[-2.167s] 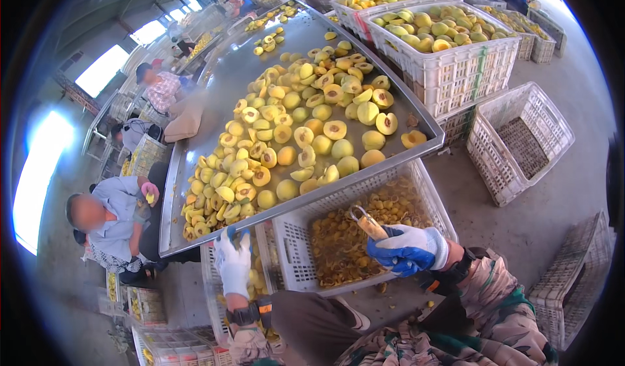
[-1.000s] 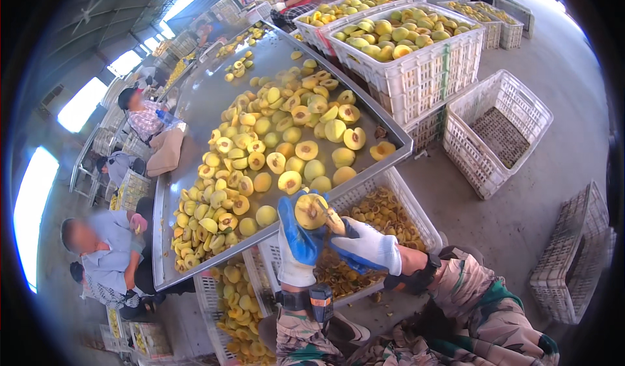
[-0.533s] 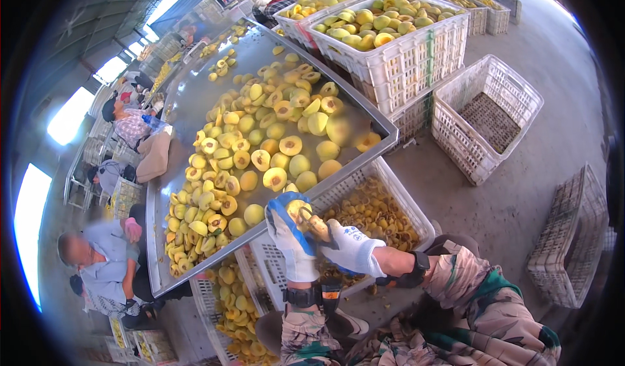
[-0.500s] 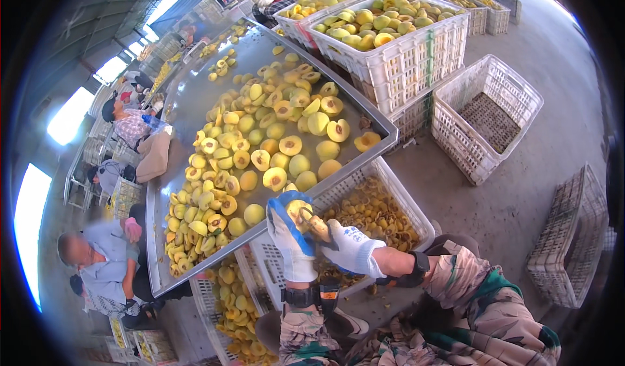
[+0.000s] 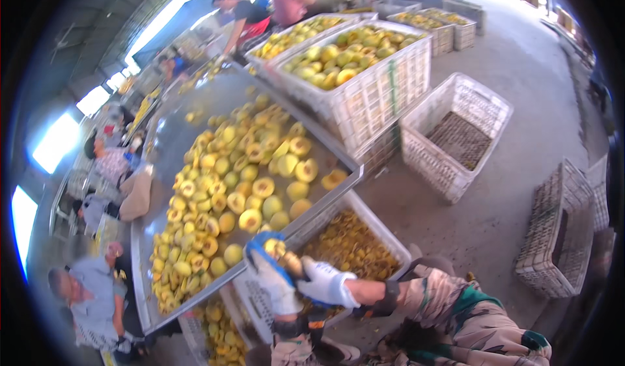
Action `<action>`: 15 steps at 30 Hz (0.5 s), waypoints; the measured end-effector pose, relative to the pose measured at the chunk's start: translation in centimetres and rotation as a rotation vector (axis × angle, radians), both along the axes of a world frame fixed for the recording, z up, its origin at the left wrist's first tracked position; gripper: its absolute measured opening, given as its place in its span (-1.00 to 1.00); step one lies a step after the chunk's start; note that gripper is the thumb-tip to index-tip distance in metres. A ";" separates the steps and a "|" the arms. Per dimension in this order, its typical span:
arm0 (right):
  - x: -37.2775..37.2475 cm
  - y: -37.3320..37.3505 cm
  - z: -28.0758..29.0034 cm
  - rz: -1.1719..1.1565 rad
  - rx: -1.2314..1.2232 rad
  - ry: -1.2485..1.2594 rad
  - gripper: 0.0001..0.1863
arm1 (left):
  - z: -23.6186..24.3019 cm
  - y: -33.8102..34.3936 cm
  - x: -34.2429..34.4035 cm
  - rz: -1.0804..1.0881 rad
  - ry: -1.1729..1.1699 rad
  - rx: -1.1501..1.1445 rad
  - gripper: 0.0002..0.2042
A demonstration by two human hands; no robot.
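Note:
My left hand, in a white and blue work glove, is closed around a yellow peach half near the table's front edge. My gloved right hand meets it from the right, its fingers closed on a short tan, handle-like piece that presses against the fruit. Blur hides that piece's exact kind. Just beyond my hands, a metal table bears a heap of halved yellow peaches, several showing brown pit hollows. Below my hands, a white crate holds small yellow-brown scraps.
Stacked white crates of whole-looking peaches stand at the table's right. An open crate and another crate sit on the floor farther right. Peach halves fill a crate under the table's front. A co-worker sits at the left.
The whole view has shifted, so the table, crates and my hands appear farther left and lower. Both hands stay together on the peach half.

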State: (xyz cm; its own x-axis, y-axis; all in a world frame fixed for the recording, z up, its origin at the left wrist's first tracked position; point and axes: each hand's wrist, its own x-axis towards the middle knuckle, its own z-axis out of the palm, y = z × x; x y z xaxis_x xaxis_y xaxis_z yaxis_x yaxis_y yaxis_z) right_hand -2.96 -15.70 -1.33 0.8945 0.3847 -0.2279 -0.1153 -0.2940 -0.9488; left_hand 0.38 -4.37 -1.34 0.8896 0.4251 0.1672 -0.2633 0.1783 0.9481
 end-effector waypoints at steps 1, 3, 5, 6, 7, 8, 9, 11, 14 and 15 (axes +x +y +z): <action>0.0 -0.2 0.1 0.028 -0.038 -0.022 -0.62 | 0.1 0.1 0.2 -0.047 0.010 -0.060 -0.60; -0.1 -0.6 0.1 0.087 -0.050 -0.049 -0.59 | 0.7 0.5 0.6 -0.140 0.030 -0.078 -0.60; 0.0 -0.6 -0.2 0.099 -0.051 -0.013 -0.55 | 1.1 0.9 1.1 -0.223 0.045 -0.065 -0.61; -0.1 -0.5 -0.4 0.087 -0.051 -0.035 -0.56 | 1.2 1.0 1.0 -0.207 0.043 -0.038 -0.62; -0.2 -0.4 -0.7 0.083 -0.060 -0.034 -0.56 | 1.3 1.0 1.1 -0.152 0.100 -0.020 -0.62; -0.2 -0.3 -0.9 0.098 -0.051 0.009 -0.54 | 1.2 0.9 1.1 -0.156 0.130 0.002 -0.63; -0.3 -0.1 -1.1 0.080 -0.037 -0.003 -0.55 | 1.1 0.9 1.1 -0.132 0.132 0.020 -0.63; -0.5 0.2 -1.0 0.024 -0.006 -0.010 -0.55 | 0.8 0.3 1.1 -0.052 0.099 0.129 -0.65; -0.4 0.2 -0.4 -0.032 0.078 -0.019 -0.55 | 0.6 -0.2 1.5 -0.012 0.036 0.022 -0.65; -0.4 0.1 -0.2 -0.041 0.099 0.001 -0.56 | 0.7 -0.2 1.6 -0.084 -0.007 -0.039 -0.64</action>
State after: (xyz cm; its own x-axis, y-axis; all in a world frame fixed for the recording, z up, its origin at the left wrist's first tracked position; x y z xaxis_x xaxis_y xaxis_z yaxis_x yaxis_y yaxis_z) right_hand -3.32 -15.61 -1.53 0.9095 0.3687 -0.1921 -0.1267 -0.1943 -0.9727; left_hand 2.03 -4.54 -0.64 0.9213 0.3551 0.1586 -0.2528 0.2369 0.9381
